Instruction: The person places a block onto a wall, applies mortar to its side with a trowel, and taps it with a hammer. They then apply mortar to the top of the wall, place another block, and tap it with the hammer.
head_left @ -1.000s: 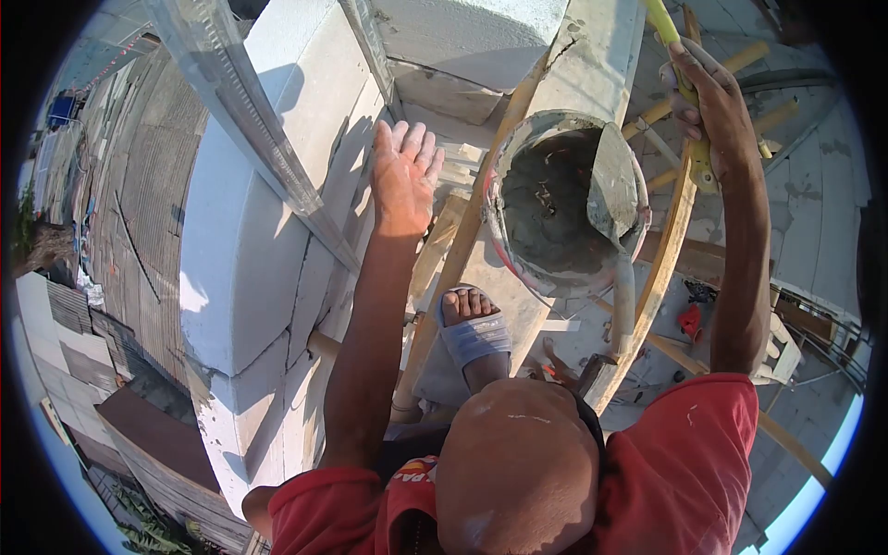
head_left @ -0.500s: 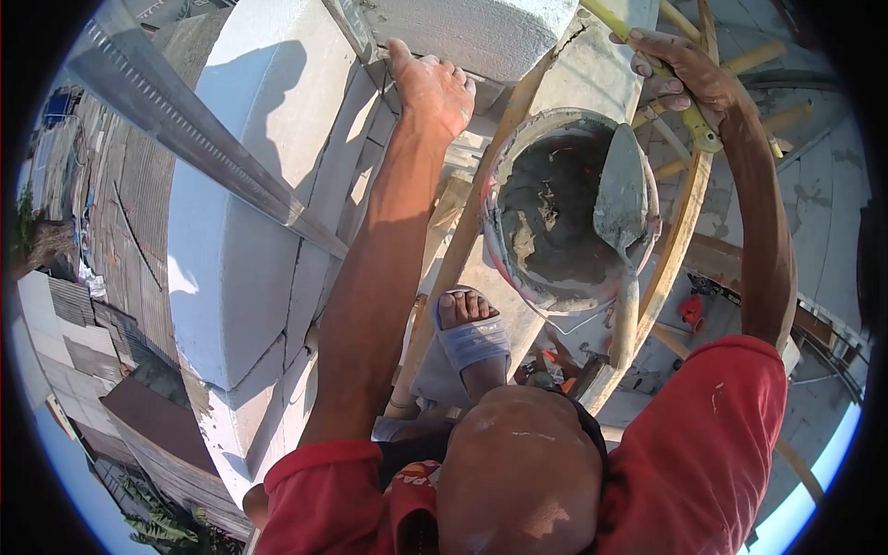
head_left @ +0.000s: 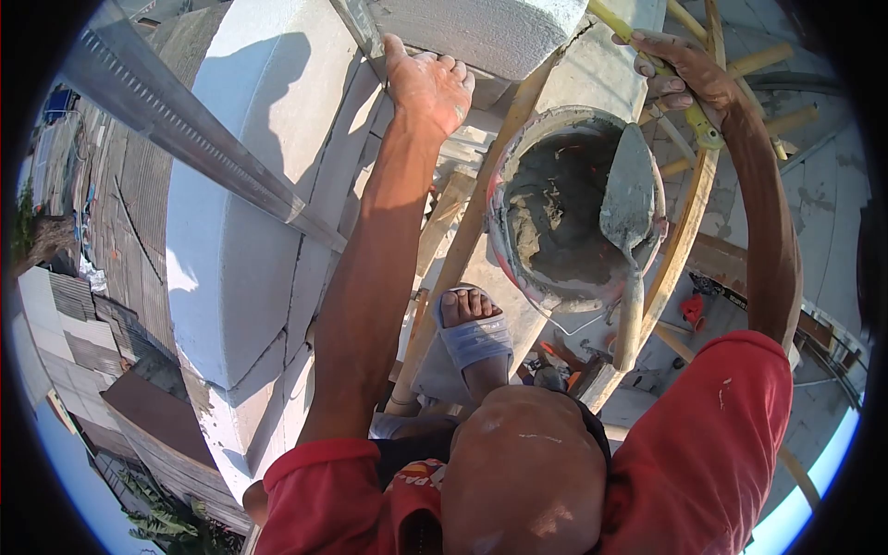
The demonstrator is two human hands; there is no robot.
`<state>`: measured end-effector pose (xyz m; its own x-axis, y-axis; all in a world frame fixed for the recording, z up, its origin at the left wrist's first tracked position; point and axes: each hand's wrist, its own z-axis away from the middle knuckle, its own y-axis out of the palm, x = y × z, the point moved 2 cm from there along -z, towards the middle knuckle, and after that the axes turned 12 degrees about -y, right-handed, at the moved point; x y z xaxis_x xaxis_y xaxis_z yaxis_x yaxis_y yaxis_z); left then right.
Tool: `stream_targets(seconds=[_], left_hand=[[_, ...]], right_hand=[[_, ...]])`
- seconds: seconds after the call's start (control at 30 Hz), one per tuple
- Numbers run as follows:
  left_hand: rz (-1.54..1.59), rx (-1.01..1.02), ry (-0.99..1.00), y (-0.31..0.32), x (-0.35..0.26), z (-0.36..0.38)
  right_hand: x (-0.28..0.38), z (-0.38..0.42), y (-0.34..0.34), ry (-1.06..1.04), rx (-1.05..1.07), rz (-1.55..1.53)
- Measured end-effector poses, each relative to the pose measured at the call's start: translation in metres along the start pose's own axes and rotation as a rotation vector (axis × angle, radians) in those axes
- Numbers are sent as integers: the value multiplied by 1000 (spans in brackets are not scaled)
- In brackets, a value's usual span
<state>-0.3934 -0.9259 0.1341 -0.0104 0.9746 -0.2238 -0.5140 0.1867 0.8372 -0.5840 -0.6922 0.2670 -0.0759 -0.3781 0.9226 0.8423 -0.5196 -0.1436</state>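
My left hand (head_left: pixel 428 91) is at the near lower edge of a white block (head_left: pixel 481 35), palm turned up. Its thumb points away beside a metal bar, and its fingers curl against the block, their tips partly hidden. My right hand (head_left: pixel 689 79) is wrapped round a yellow handle (head_left: pixel 696 120) with a hole in its rounded end; the tool's far end is out of view. Below that hand stands a bucket (head_left: pixel 504 245) of wet grey mortar (head_left: pixel 569 217). A trowel (head_left: pixel 629 194) rests across its right rim, wooden handle towards me.
Left of my arm runs a white block wall (head_left: pixel 217 277), crossed by a long metal straightedge (head_left: pixel 203 139). My sandalled foot (head_left: pixel 474 328) is on a plank by the bucket. Bamboo poles (head_left: pixel 763 60) and a wooden rail (head_left: pixel 680 240) lie right. Corrugated roofs (head_left: pixel 129 213) are far below.
The view has shifted slightly, so the bucket and trowel appear a little further right. Both hands keep nearly the same places and holds.
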Motion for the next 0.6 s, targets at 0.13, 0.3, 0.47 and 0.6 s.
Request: stream_targets(seconds=[0.13, 0.3, 0.47, 0.6], left_hand=[[-14, -9, 1, 0, 1, 1], [-61, -25, 17, 0, -1, -3], [-220, -84, 70, 8, 10, 1], [-305, -115, 190, 24, 12, 10]], right_hand=[[-4, -1, 3, -5, -6, -32], [-1, -1, 8, 18, -9, -74], [1, 5, 14, 50, -55, -110], [4, 5, 16, 55, -87, -106]])
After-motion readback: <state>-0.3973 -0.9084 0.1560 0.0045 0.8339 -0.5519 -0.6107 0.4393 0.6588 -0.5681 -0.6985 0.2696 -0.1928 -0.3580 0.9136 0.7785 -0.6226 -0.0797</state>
